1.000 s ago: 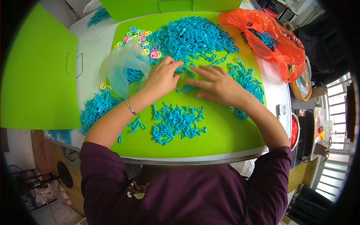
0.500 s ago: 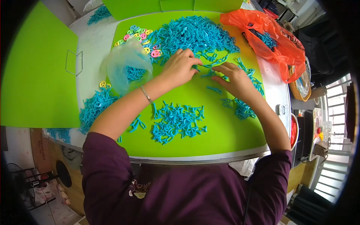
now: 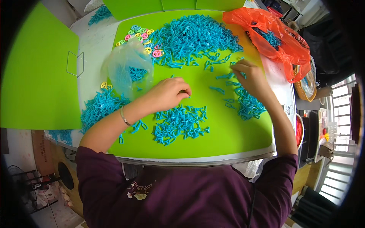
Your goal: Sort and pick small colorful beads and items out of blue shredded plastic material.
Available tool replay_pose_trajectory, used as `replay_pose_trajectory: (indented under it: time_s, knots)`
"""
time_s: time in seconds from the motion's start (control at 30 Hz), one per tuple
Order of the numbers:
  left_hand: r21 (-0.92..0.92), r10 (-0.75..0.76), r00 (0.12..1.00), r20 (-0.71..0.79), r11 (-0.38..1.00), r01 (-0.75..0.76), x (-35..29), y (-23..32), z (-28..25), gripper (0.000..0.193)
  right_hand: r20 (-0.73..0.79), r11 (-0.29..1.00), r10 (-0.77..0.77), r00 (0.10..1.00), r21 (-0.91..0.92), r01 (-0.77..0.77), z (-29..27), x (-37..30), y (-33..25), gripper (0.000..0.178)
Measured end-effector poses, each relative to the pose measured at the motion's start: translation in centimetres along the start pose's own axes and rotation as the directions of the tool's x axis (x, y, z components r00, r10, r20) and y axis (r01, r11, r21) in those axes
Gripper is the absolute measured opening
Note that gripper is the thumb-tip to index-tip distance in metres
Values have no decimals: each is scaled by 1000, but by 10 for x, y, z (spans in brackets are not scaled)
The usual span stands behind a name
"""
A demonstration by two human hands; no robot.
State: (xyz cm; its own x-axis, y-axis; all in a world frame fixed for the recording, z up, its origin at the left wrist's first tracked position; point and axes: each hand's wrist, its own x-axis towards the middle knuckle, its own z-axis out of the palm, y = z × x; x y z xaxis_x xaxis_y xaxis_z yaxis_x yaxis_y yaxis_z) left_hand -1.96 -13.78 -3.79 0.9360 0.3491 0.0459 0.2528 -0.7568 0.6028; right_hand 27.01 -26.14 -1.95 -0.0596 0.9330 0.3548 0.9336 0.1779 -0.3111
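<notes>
My left hand (image 3: 171, 92) is closed just above a pile of small blue plastic pieces (image 3: 180, 125) at the front middle of the green board. A bit of blue shows under its fingertips, seemingly one small piece in the pinch. At the right, my right hand (image 3: 251, 78) has its fingers drawn together over the upper end of another blue pile (image 3: 249, 104), whose pieces look like narrow open loops. What those fingers hold, if anything, is hidden. Between the hands lie a few loose blue pieces (image 3: 217, 90). The largest blue heap (image 3: 197, 36) spreads across the back.
Pink, yellow, green and blue rings (image 3: 144, 36) lie at the back left beside a clear plastic bag (image 3: 127, 64). More blue pieces (image 3: 99, 108) are heaped at the board's left edge. An orange-red plastic bag (image 3: 273, 45) stands back right, next to a wicker basket (image 3: 304, 87).
My hands, close together near the big heap before, have moved apart. My left hand came toward me and left to the front pile; my right hand moved right to the right-hand pile.
</notes>
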Motion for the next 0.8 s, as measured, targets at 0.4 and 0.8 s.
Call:
replay_pose_trajectory:
  time_s: [0.4,0.8]
  knots:
    - [65,-108,957,-268,989,130,40,-34,-17,18,120,956,-150,981,270,113,44,26,-55,38]
    - [157,27,998,-55,987,-18,24,-15,-14,24,120,966,-110,987,246,78,29,16,-27,42]
